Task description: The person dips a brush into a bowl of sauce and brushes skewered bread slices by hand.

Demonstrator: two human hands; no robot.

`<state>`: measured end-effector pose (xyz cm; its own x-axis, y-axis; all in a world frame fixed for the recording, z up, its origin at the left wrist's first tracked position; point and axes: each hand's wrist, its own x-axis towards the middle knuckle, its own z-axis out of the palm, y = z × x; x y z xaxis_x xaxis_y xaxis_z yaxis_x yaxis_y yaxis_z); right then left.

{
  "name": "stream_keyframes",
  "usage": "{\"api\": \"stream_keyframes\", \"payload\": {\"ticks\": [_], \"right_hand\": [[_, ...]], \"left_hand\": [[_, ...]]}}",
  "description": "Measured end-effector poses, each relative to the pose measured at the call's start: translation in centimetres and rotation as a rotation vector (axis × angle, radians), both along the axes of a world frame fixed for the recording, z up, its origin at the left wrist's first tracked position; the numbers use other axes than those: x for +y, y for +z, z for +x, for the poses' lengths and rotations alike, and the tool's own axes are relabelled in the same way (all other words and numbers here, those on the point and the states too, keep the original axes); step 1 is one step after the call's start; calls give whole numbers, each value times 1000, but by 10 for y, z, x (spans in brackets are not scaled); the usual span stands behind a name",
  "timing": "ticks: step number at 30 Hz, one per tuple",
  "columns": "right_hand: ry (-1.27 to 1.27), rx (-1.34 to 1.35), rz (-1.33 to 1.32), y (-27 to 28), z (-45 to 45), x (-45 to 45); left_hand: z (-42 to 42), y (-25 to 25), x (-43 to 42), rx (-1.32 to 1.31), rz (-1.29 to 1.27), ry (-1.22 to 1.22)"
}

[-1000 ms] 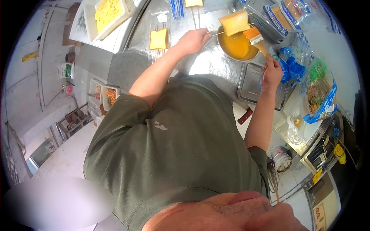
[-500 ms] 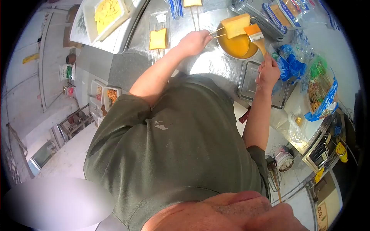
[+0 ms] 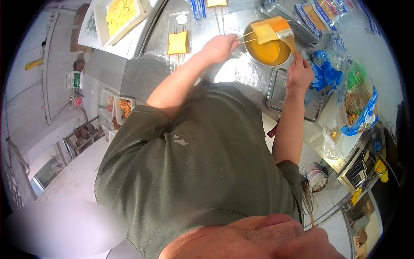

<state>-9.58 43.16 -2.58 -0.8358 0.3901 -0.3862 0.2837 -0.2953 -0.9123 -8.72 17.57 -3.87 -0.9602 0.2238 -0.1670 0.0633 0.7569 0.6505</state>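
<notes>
My left hand (image 3: 220,48) is closed around the ends of two thin skewers (image 3: 246,38). They run into a slice of bread (image 3: 264,33), held tilted above a round metal pot (image 3: 282,58). Orange-yellow liquid (image 3: 264,52) fills the lower part of the pot. In my right hand (image 3: 300,73) is the wooden handle of a pastry brush (image 3: 284,33), its bristles laid against the bread's upper right part. The fingers of that hand wrap round the handle. Another skewered bread slice (image 3: 177,43) lies to the left on clear packaging, and one more slice (image 3: 216,3) shows at the top edge.
A white tub of yellow slices (image 3: 139,18) stands at the upper left. Right of the pot are a lidded metal tray (image 3: 276,93), bagged bread (image 3: 307,19), blue plastic wrapping (image 3: 332,75) and a bag of skewers (image 3: 355,99). A red handle (image 3: 272,131) juts out by the table edge.
The brush has moved slightly right and down, its bristles now pressed on the bread. The bread has turned a little, and more of its surface looks orange.
</notes>
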Motion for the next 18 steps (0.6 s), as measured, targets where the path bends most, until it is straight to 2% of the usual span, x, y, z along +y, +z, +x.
{"api": "stream_keyframes", "payload": {"ticks": [3,6,10,13,16,17,18], "right_hand": [[92,-101,133,-31,-1,6],[55,-191,207,-36,10,19],[69,-63,30,-29,6,29],[48,-60,107,-19,-6,2],[117,-167,167,-36,2,10],[104,-208,248,-35,9,15],[124,-140,368,-40,9,24]], "left_hand": [[-1,-2,1,7,13,18],[-3,-5,-8,23,12,42],[-2,-4,-9,-9,-15,19],[1,1,0,1,39,7],[-3,0,-4,-15,17,51],[-4,-2,-8,-1,19,56],[-5,-5,-14,10,18,61]]}}
